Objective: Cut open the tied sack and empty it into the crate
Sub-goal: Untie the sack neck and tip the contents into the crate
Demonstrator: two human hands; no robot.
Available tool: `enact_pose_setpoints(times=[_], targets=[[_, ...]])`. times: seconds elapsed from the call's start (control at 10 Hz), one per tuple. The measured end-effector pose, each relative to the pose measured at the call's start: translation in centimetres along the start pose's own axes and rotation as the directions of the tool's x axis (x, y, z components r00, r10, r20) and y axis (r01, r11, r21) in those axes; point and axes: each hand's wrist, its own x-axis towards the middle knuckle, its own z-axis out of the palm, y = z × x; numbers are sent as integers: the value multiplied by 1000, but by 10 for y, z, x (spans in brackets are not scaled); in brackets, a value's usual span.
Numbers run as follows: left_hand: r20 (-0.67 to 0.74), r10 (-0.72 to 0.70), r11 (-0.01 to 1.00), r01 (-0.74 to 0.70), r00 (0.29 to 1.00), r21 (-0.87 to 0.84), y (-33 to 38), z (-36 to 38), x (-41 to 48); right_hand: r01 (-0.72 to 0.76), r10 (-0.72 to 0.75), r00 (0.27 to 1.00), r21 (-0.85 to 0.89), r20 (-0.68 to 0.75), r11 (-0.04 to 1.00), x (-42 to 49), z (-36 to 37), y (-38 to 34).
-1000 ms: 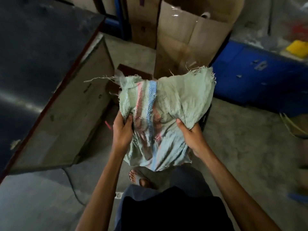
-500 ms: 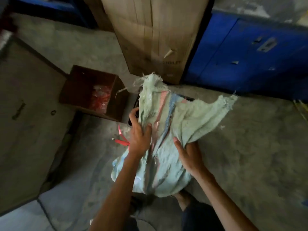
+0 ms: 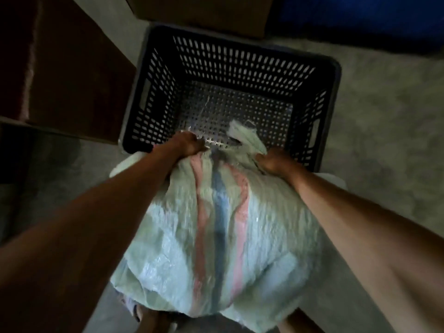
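A pale green woven sack (image 3: pixel 216 236) with pink and blue stripes bulges between my arms, its gathered mouth end pointing at the black perforated crate (image 3: pixel 240 56). My left hand (image 3: pixel 187 145) grips the sack's left top corner at the crate's near rim. My right hand (image 3: pixel 271 162) grips the bunched right side, with a frayed flap (image 3: pixel 245 135) hanging over the crate's inside. The crate's slotted floor (image 3: pixel 228 104) shows bare. Whether the mouth is open is hidden.
A brown cardboard box (image 3: pixel 72 75) stands at the crate's left. Another cardboard box (image 3: pixel 199 13) sits behind the crate, next to a blue cabinet (image 3: pixel 360 18) at the back right. Grey concrete floor (image 3: pixel 384 111) lies to the right.
The view has tilted down and closer over the crate. The sack has dropped from in front of me toward the crate's near rim, and both hands have shifted to its top end.
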Motion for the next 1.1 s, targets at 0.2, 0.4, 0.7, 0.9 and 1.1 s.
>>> enact_pose_setpoints(times=[0.2, 0.4, 0.7, 0.9, 1.1], targets=[[-208, -26, 919, -59, 978, -390, 2, -29, -18, 220, -107, 917, 263, -385, 939, -39, -25, -1], [-543, -114, 848, -203, 832, -489, -18, -56, -154, 419, -139, 768, 326, -625, 848, -207, -46, -5], [-238, -363, 862, 228, 901, -452, -150, 121, -290, 104, 28, 955, 423, -295, 900, -363, 154, 26], [-49, -411, 892, 391, 910, -226, -244, 243, -264, -486, 461, 867, 517, 188, 704, -322, 297, 64], [-72, -411, 912, 409, 909, -34, -304, 266, -166, -730, 572, 637, 643, 517, 231, -225, 393, 88]])
